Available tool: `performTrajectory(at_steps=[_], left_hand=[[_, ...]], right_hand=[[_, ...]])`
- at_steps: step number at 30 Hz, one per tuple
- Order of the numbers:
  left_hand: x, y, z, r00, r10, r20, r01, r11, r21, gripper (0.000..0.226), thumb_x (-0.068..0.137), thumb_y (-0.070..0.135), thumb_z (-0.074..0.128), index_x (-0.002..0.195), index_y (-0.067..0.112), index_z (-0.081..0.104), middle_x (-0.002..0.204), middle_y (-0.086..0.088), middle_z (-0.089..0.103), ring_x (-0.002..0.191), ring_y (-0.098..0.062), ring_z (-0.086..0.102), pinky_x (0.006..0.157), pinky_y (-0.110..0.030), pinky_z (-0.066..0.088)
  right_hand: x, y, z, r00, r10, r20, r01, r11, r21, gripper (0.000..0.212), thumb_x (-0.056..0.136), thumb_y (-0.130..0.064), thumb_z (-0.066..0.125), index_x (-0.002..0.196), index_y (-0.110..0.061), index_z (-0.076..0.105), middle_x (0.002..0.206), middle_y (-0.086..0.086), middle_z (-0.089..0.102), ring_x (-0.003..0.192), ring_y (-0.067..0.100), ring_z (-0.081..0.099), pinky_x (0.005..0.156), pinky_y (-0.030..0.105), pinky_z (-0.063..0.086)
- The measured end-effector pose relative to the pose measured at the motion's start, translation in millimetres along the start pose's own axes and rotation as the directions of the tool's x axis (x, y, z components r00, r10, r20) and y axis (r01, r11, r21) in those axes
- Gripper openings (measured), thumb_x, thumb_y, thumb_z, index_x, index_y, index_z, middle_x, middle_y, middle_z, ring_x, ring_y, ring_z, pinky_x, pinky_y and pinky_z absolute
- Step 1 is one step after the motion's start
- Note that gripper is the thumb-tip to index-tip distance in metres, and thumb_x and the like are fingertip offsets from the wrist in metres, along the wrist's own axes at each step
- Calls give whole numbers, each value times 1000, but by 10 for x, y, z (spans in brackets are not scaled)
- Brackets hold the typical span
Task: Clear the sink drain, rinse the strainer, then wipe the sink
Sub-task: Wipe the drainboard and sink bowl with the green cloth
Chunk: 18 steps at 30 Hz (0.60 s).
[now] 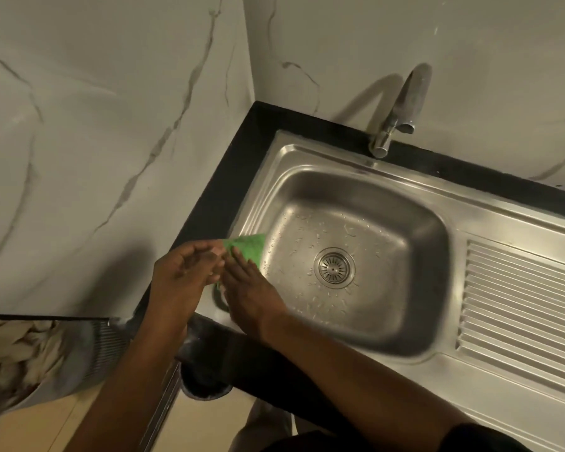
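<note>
A steel sink (431, 236) is set in a black counter, its basin wet with droplets. The round metal strainer (334, 267) sits in the drain at the basin's middle. A green cloth (247, 247) lies over the sink's left rim. My left hand (180, 275) curls its fingers on the cloth's left edge. My right hand (248, 288) lies flat on the cloth with fingers extended, its palm hiding the cloth's lower part.
A chrome tap (402, 106) stands at the back rim, with no water running. The ribbed draining board (519, 308) stretches to the right. Marble walls close in the left and back. A dark bin (203, 386) and a patterned fabric (17, 363) sit below the counter edge.
</note>
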<state>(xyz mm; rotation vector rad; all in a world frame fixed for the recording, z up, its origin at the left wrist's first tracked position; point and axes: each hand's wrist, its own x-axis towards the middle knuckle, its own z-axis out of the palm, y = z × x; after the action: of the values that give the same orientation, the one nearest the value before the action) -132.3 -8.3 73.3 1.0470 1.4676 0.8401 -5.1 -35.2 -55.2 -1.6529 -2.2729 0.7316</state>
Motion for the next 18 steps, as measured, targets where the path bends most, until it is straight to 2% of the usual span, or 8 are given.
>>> performTrajectory(at_steps=[2,5,7,9,13,16,18], left_hand=[[14,-2,-7,1000,1,-6,-1,1000,9,16,97,17,72,111,19,79,109,-3,82,105,-23,78,91,-40,62],[40,-2,6,1000,-10,-26,10,1000,2,16,96,16,72,111,17,79,108,-5,82,104,-24,78,92,-42,62],[63,-12,5,1000,-13,-28,13,1000,11,16,96,18,73,110,20,79,108,-3,82,103,-22,78,93,-43,62],[87,-32,15,1000,-20,-17,20,1000,23,16,96,21,73,111,21,79,108,-1,82,102,-21,78,95,-45,62],[119,-30,109,999,-28,18,27,1000,14,15,97,21,71,109,23,80,108,0,82,102,-22,78,95,-47,61],[124,10,236,999,-30,42,30,1000,-2,21,89,34,74,106,25,80,107,1,82,102,-23,77,96,-48,60],[130,36,333,998,-35,60,35,999,5,30,86,39,75,110,22,79,107,0,81,103,-23,77,98,-49,60]], right_hand=[[66,61,-30,998,29,-51,-27,999,43,76,100,-20,42,167,-20,7,175,3,-3,160,22,-14,130,48,15],[257,231,-192,988,95,-123,-81,991,111,86,97,-2,46,167,-26,2,175,-1,-5,161,19,-11,129,47,20],[472,416,-410,965,192,-177,-169,976,139,93,94,7,44,167,-29,-2,175,-3,-8,161,20,-8,124,47,32],[760,675,-700,931,284,-231,-264,958,112,90,95,11,43,167,-25,1,175,0,-5,161,23,-3,115,46,42],[1330,1291,-1375,916,326,-234,-362,923,-131,68,106,-6,43,166,-10,10,174,12,7,161,30,8,126,49,24],[1455,1592,-1664,945,278,-171,-321,887,-332,65,108,-12,41,165,-6,12,173,16,11,161,33,11,129,50,17],[1385,1675,-1704,956,258,-142,-294,878,-378,66,109,-15,41,166,-9,9,174,15,7,161,32,9,129,51,16]])
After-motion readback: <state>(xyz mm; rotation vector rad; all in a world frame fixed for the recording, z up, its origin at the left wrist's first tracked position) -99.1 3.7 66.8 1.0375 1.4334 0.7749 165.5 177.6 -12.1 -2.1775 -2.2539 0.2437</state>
